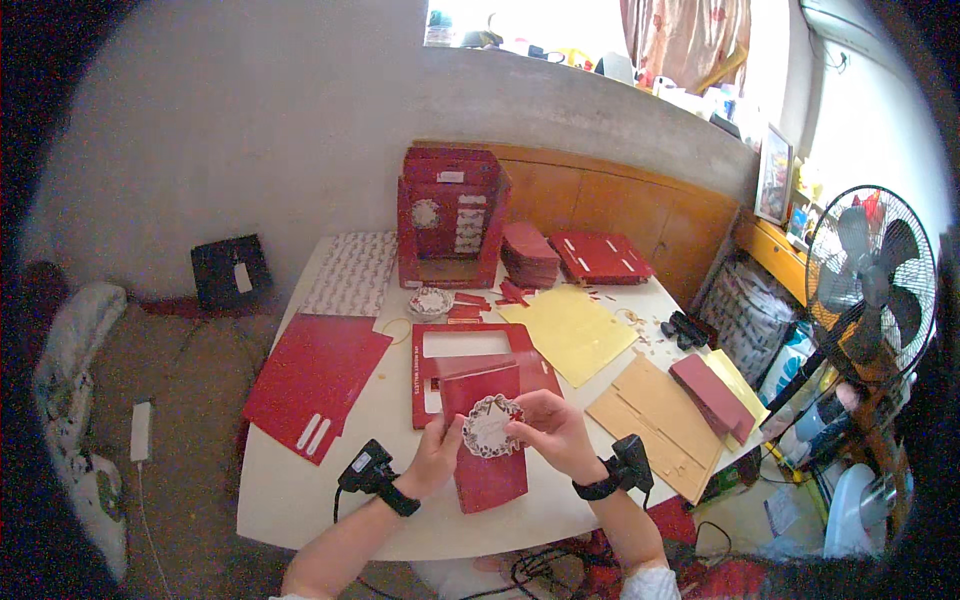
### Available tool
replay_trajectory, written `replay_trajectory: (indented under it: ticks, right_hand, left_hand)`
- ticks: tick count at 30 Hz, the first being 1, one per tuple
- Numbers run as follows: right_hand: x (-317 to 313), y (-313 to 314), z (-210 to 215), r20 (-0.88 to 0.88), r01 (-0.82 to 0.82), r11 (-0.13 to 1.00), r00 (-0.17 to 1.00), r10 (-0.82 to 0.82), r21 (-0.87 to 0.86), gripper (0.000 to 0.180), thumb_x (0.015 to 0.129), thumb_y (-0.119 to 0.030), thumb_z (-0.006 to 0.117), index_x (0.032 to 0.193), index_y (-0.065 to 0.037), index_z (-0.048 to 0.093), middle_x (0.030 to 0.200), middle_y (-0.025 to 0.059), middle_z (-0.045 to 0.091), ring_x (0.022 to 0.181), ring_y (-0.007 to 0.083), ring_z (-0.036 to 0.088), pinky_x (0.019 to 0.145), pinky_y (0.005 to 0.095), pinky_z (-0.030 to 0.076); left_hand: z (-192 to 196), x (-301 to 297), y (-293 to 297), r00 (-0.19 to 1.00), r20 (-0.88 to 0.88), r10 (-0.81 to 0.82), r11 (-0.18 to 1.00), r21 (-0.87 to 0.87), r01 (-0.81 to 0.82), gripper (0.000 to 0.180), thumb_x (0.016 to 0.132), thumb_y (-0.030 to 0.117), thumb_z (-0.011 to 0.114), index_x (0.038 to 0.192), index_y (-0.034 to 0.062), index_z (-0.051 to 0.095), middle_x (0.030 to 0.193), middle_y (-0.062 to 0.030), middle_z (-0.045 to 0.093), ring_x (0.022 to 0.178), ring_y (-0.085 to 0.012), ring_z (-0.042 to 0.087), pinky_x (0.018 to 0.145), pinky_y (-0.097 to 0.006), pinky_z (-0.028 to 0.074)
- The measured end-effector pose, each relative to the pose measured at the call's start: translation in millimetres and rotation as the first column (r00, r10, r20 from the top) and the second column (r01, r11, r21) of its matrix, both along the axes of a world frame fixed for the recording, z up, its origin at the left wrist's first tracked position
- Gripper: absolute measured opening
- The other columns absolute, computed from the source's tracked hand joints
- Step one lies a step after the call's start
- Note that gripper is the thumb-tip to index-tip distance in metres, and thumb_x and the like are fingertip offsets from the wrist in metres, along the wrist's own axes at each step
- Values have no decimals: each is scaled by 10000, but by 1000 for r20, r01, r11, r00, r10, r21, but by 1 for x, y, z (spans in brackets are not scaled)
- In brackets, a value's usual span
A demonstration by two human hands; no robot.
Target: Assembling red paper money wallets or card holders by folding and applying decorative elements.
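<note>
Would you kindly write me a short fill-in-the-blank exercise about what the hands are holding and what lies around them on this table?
1. Both hands, left hand and right hand, hold a round white ____ cutout.
2. The lacy cutout sits against a ____ card.
3. Right of the table stands a black ____.
4. The large sheet beside the red frame is ____.

Missing words: lacy; red; fan; yellow
</note>
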State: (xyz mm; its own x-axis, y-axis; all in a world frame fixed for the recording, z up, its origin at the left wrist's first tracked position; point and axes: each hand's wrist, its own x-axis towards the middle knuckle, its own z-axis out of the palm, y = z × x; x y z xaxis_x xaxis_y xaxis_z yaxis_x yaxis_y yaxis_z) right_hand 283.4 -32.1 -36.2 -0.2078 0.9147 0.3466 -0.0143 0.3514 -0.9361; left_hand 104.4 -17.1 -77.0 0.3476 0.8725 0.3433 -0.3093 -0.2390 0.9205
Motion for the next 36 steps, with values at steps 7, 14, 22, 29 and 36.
replay_trajectory:
  ticks: [7,14,22,29,36]
  right_hand:
    - [-3,-5,-2,154,74,989,984,-94,129,223,757,-31,609,953,-5,506,823,35,584,719,77,569,629,206,475]
    - [-8,-8,-3,140,98,981,983,-122,169,220,752,-67,624,932,-10,512,758,60,602,682,97,580,588,228,468]
    - [-9,-9,-3,163,146,967,970,-182,207,221,740,-50,629,916,2,506,737,75,600,657,102,582,577,234,471]
    - [-10,-8,-5,167,174,957,962,-215,230,202,738,-20,625,905,-1,515,730,37,592,630,57,555,555,195,456]
    - [-16,-12,-1,236,237,918,918,-319,317,233,719,-63,646,906,-7,520,713,70,565,601,124,551,542,246,454]
  left_hand:
    - [0,-3,-2,998,-50,43,997,-68,-46,365,921,223,326,1211,2,347,1121,-65,476,1009,-121,449,872,-265,361]
    - [-2,-1,0,983,180,-28,990,-131,52,390,912,238,323,1218,-4,338,1174,-87,456,1066,-161,444,920,-294,335]
    - [3,-2,-1,990,139,-7,995,-99,21,404,904,251,327,1216,-5,341,1158,-93,465,1061,-164,447,910,-290,341]
    - [1,-2,-2,994,106,4,997,-83,5,364,886,190,384,1193,-6,364,1149,-86,472,1049,-153,450,898,-293,350]
    - [10,9,-10,976,-27,214,969,-123,-216,268,765,103,604,1000,-6,535,917,-66,594,796,-125,573,691,-257,472]
